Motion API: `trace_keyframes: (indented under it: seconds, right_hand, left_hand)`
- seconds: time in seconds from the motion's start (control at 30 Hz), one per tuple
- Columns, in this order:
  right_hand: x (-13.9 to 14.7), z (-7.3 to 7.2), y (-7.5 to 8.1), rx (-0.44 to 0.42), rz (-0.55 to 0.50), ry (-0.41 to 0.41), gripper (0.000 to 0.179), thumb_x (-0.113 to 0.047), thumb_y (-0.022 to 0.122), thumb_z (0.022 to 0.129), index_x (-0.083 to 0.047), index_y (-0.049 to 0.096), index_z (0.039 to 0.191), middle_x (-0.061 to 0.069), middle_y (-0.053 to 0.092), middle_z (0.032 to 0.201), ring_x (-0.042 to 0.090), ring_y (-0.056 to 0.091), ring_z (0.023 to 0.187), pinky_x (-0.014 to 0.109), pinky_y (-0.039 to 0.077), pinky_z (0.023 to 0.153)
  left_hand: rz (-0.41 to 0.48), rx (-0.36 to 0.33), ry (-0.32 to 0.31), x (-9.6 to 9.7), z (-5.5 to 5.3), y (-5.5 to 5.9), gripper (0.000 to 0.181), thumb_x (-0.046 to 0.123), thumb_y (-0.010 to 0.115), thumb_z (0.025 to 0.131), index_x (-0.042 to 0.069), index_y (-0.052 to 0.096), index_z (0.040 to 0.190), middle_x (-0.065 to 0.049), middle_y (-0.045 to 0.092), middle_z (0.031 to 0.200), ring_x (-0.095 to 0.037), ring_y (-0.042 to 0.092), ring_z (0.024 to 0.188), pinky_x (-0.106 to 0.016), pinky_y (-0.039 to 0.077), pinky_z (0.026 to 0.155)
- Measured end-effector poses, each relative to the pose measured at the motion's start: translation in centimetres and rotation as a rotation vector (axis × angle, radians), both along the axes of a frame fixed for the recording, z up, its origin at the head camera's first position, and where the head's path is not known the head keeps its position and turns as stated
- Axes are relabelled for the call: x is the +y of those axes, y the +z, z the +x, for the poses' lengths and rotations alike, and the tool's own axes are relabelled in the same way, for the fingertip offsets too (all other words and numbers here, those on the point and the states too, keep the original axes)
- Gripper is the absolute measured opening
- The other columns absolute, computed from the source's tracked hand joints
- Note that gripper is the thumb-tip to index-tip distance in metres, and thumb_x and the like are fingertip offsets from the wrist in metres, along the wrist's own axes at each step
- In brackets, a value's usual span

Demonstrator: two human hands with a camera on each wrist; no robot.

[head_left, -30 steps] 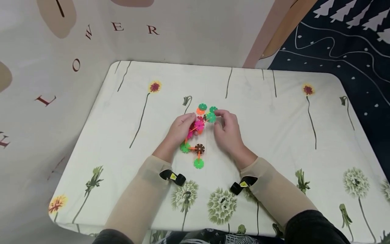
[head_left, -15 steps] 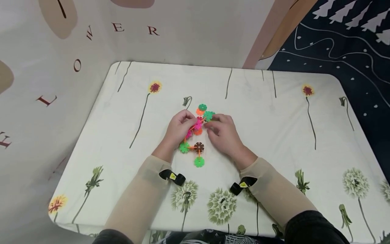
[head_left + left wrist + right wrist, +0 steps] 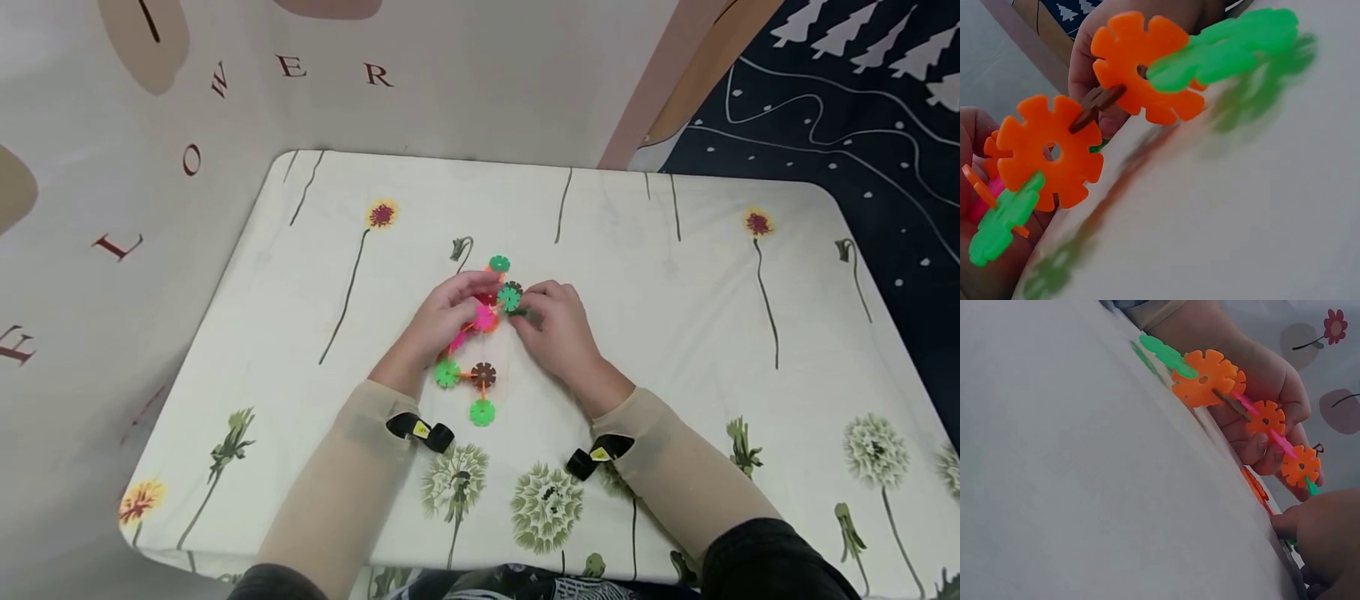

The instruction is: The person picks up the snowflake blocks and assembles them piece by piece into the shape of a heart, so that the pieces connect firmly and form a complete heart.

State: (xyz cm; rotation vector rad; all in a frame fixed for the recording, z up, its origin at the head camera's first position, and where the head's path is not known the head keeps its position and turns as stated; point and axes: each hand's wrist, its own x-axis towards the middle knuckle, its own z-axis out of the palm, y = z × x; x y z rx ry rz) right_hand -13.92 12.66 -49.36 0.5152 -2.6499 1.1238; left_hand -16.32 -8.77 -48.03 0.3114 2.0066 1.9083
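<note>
A chain of interlocking plastic snowflake discs, in green, brown, orange and pink, lies across the middle of the table in the head view. My left hand point(image 3: 444, 321) holds its upper part, with the thumb by a pink disc point(image 3: 485, 318). Toward me trail a brown disc point(image 3: 483, 375) and a bright green end disc point(image 3: 482, 412). A teal-green disc point(image 3: 509, 297) sits between the hands. My right hand point(image 3: 557, 333) pinches a dark green disc point(image 3: 517, 312), mostly hidden by the fingers. In the left wrist view, orange discs point(image 3: 1050, 152) join through a brown one point(image 3: 1097, 107).
Beyond my left fingertips, another green disc point(image 3: 499, 263) lies with an orange one partly hidden under it. A pale flower-print cloth point(image 3: 675, 333) covers the table. A light wall point(image 3: 487, 83) with printed letters stands behind, and a dark patterned panel point(image 3: 825, 125) is at the right.
The chain's near end has shifted slightly left and toward me. My left fingers have reached farther over the discs. The teal-green disc has turned and moved toward me, and my right fingers have closed in.
</note>
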Motion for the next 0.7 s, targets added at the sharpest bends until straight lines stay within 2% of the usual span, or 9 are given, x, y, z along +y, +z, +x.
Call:
trace_keyframes:
  seconds: [0.13, 0.2, 0.27, 0.37, 0.47, 0.6, 0.7]
  right_hand:
    - [-0.04, -0.05, -0.03, -0.040, -0.080, -0.023, 0.018, -0.008, 0.085, 0.089, -0.001, 0.078, 0.105, 0.011, 0.072, 0.104, 0.030, 0.058, 0.095, 0.044, 0.045, 0.086]
    - [-0.06, -0.05, -0.06, -0.061, -0.098, -0.039, 0.019, -0.008, 0.083, 0.090, -0.002, 0.077, 0.107, 0.010, 0.072, 0.103, 0.028, 0.058, 0.093, 0.043, 0.045, 0.086]
    - [-0.07, -0.02, -0.06, -0.092, -0.111, -0.057, 0.017, -0.008, 0.081, 0.092, -0.004, 0.075, 0.107, 0.009, 0.072, 0.104, 0.027, 0.058, 0.094, 0.041, 0.046, 0.087]
    - [-0.10, 0.07, 0.01, -0.140, -0.147, -0.085, 0.014, -0.006, 0.075, 0.095, -0.006, 0.070, 0.107, 0.009, 0.070, 0.106, 0.026, 0.060, 0.097, 0.040, 0.049, 0.091]
    - [-0.13, 0.15, 0.13, -0.168, -0.197, -0.103, 0.019, -0.003, 0.070, 0.097, -0.005, 0.062, 0.114, 0.010, 0.068, 0.107, 0.026, 0.061, 0.099, 0.040, 0.051, 0.092]
    - [-0.16, 0.18, 0.28, -0.171, -0.277, -0.122, 0.033, -0.004, 0.069, 0.100, -0.004, 0.055, 0.129, 0.012, 0.066, 0.106, 0.026, 0.061, 0.095, 0.038, 0.052, 0.086]
    - [-0.17, 0.12, 0.32, -0.178, -0.348, -0.143, 0.034, -0.005, 0.069, 0.101, -0.002, 0.057, 0.134, 0.011, 0.066, 0.106, 0.023, 0.062, 0.092, 0.033, 0.053, 0.082]
  left_hand:
    - [-0.025, 0.019, -0.024, -0.01, 0.03, 0.03, 0.047, -0.006, 0.047, 0.100, 0.007, 0.068, 0.141, -0.009, 0.069, 0.134, -0.020, 0.062, 0.109, -0.023, 0.049, 0.074]
    - [-0.041, 0.019, -0.025, -0.01, 0.11, 0.02, 0.046, -0.005, 0.048, 0.098, 0.007, 0.073, 0.135, -0.007, 0.071, 0.133, -0.017, 0.060, 0.104, -0.024, 0.047, 0.074]
    - [-0.050, 0.017, -0.026, 0.01, 0.14, -0.08, 0.042, -0.003, 0.050, 0.100, 0.007, 0.076, 0.131, -0.005, 0.072, 0.133, -0.014, 0.060, 0.106, -0.024, 0.047, 0.079]
    - [-0.065, 0.025, -0.024, 0.09, 0.19, -0.25, 0.031, 0.003, 0.058, 0.103, 0.007, 0.079, 0.126, -0.003, 0.074, 0.130, -0.013, 0.062, 0.104, -0.024, 0.049, 0.081]
    - [-0.073, 0.069, -0.002, 0.21, 0.19, -0.37, 0.022, 0.010, 0.068, 0.104, 0.006, 0.080, 0.123, -0.005, 0.077, 0.123, -0.014, 0.066, 0.105, -0.025, 0.053, 0.086]
    - [-0.072, 0.130, 0.045, 0.30, 0.13, -0.46, 0.018, 0.011, 0.072, 0.104, 0.003, 0.080, 0.117, -0.007, 0.078, 0.112, -0.017, 0.067, 0.089, -0.025, 0.055, 0.077]
    - [-0.064, 0.118, 0.072, 0.36, 0.09, -0.50, 0.017, 0.010, 0.072, 0.104, 0.004, 0.077, 0.118, -0.007, 0.078, 0.108, -0.017, 0.067, 0.082, -0.025, 0.056, 0.072]
